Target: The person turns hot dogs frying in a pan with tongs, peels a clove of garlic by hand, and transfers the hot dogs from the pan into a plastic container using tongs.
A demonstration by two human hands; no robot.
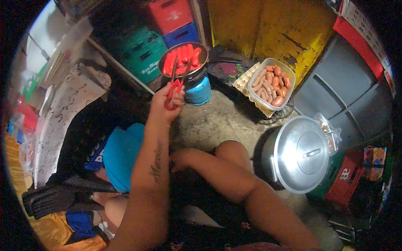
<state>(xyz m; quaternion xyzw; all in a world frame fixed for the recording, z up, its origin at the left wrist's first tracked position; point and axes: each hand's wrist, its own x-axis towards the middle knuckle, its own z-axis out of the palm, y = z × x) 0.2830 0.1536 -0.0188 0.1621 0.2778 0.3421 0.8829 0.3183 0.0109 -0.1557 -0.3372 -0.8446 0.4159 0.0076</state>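
My left hand [168,100] is closed round the handle of red tongs [177,85], whose arms reach up over a round pan [204,58]. Several bright red sausages [181,55] lie in the pan, which rests on a small stove with a blue gas canister [198,93]. The tips of the tongs are among the sausages. My right hand [181,160] is low, beside my knee; its fingers are in shadow and what they do is hard to tell.
A plastic tub [289,97] of brown sausages sits on an egg tray [241,85] to the right. Nearer stands a large lidded metal pot [302,157]. Crates [146,54] are stacked behind the pan. Another person in a teal garment [123,154] is at the left.
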